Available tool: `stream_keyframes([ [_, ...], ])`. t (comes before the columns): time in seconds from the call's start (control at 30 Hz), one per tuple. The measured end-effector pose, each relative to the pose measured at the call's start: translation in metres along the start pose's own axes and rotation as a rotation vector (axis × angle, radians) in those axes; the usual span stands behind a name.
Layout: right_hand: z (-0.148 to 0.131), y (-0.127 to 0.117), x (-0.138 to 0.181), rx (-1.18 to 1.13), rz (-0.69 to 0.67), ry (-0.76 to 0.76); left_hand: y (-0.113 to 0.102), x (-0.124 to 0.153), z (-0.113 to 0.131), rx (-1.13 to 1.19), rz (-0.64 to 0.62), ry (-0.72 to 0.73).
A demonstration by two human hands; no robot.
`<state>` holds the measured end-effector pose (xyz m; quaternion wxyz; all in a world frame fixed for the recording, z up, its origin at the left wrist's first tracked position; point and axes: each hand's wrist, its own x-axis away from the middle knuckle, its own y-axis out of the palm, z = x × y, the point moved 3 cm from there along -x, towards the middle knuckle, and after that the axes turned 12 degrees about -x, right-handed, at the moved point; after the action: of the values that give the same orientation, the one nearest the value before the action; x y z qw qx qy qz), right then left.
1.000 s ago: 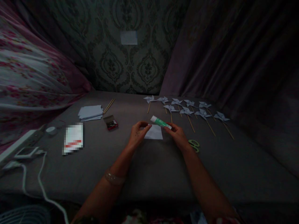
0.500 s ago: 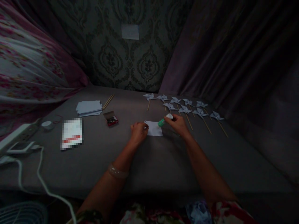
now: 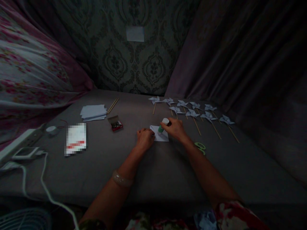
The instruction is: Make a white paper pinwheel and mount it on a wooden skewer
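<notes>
My right hand [image 3: 177, 129] is closed around a green and white glue stick [image 3: 165, 121]. The stick stands nearly upright, its lower end at a small white paper [image 3: 163, 138] lying flat on the grey cloth. At the paper's left edge, my left hand [image 3: 145, 138] has its fingers curled and pressed together on it, covering that side. A dark line crosses the paper's upper left corner. Just right of my right forearm lie scissors with light green handles [image 3: 200, 147], their blades hidden by the arm.
Several paper pinwheels on sticks [image 3: 192, 113] lie at the back right. Left of my hands are an open small box of metal bits [image 3: 115, 124], a paper stack [image 3: 93, 112], wooden sticks [image 3: 112, 105], a blurred white packet [image 3: 76, 139], a white lid [image 3: 51, 130] and a power strip [image 3: 20, 143].
My right hand has moved the glue stick left over the paper and tilted it more upright. The scissors' green handles now show beside my right forearm. My left hand stays at the paper's edge.
</notes>
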<state>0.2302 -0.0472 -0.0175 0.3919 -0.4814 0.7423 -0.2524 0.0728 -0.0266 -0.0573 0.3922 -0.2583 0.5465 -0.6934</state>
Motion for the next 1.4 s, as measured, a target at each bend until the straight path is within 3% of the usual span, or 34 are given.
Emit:
stream_keyframes([
  [0.37, 0.004, 0.011, 0.001, -0.044, -0.007, -0.061, 0.005, -0.001, -0.002, -0.043, -0.009, 0.017],
  [0.6, 0.013, 0.023, 0.010, -0.347, -0.043, 0.058, 0.010, -0.004, -0.003, -0.063, -0.003, 0.021],
  [0.9, 0.013, 0.027, 0.015, -0.372, -0.094, 0.092, 0.009, -0.003, -0.002, -0.078, -0.022, 0.028],
  [1.23, 0.010, 0.027, 0.020, -0.120, -0.105, 0.168, 0.005, -0.002, 0.000, -0.082, -0.041, 0.015],
  [1.4, 0.008, 0.028, 0.021, -0.067, -0.049, 0.186, 0.006, -0.002, -0.001, -0.082, -0.032, 0.015],
])
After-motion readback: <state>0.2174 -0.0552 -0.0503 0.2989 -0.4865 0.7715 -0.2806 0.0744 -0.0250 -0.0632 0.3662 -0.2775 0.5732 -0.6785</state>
